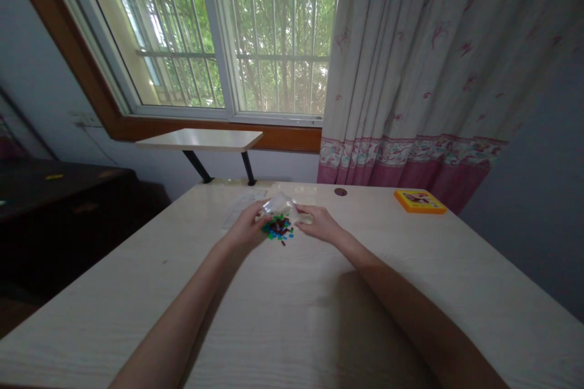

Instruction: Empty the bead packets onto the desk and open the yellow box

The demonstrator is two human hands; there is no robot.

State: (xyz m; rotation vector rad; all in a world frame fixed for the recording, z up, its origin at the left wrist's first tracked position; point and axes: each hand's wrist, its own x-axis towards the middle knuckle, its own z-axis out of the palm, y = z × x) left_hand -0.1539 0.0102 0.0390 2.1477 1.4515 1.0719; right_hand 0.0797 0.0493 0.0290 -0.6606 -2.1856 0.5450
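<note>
Both my arms reach out over a pale wooden table (292,316). My left hand (249,226) and my right hand (319,222) each pinch a side of a small clear plastic bag (280,203), held just above the tabletop. Below the bag lies a small heap of tiny coloured pieces (277,228), green, blue and dark red, between the two hands. Some pieces seem to lie partly inside the bag's mouth; I cannot tell for sure.
A yellow flat box (420,201) lies at the table's far right. A clear sheet or bag (241,205) lies behind my left hand. A round cable hole (340,192) is near the far edge. A small shelf (201,139) juts from the window wall; a dark cabinet (59,194) stands left.
</note>
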